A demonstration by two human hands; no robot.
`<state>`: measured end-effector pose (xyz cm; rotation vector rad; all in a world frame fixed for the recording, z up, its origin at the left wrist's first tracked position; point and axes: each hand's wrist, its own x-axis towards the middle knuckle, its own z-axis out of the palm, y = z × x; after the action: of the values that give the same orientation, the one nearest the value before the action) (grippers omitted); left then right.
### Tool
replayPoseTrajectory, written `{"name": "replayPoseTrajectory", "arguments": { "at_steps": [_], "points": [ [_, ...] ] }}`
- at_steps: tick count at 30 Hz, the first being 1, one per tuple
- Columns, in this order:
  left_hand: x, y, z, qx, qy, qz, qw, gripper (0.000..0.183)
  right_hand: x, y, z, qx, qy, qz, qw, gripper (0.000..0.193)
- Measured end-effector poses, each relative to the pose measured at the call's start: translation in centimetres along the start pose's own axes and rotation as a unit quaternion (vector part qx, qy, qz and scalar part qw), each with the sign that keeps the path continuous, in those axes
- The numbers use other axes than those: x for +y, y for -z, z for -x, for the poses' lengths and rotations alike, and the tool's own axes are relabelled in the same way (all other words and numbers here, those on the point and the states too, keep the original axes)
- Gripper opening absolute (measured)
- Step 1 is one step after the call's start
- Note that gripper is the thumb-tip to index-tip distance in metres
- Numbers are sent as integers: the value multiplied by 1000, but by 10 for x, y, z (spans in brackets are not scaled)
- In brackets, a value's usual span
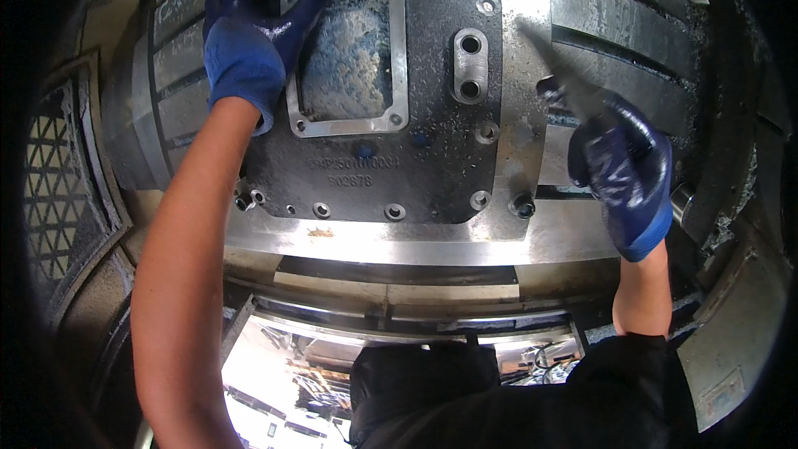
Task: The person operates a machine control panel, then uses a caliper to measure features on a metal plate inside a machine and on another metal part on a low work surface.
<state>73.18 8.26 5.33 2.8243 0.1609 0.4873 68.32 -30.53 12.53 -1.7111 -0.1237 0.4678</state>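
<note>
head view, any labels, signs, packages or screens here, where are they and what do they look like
Stamped marking: two short rows of raised characters on the dark casting, low on its face under the rectangular silver-framed opening; same dark grey as the metal.
Small plate or label: on the grey panel at lower right, rectangular, pale with reddish edges; too blurred to tell more.
No packages or screens in view.
</note>
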Motion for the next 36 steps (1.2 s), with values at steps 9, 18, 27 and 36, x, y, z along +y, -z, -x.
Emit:
{"name": "replayPoseTrajectory", "arguments": {
  "at_steps": [9, 18, 27, 36],
  "points": [
    [7, 9, 0, 4, -5, -3, 1000, 83, -9, -14, -22, -13, 44, -344, 938, 60],
    [29, 7, 4, 48, 23, -32, 998, 86, -43, -53, -24, 254, 200, -370, 871, 71],
    [24, 8, 7, 37, 62, -29, 997, 89, -25, -64, -58, -15, 317, -269, 909, 80],
    [22, 6, 14, 64, 47, -46, 996, 87, -10, -71, -58, -18, 305, -356, 883, 77]
  ]
}}
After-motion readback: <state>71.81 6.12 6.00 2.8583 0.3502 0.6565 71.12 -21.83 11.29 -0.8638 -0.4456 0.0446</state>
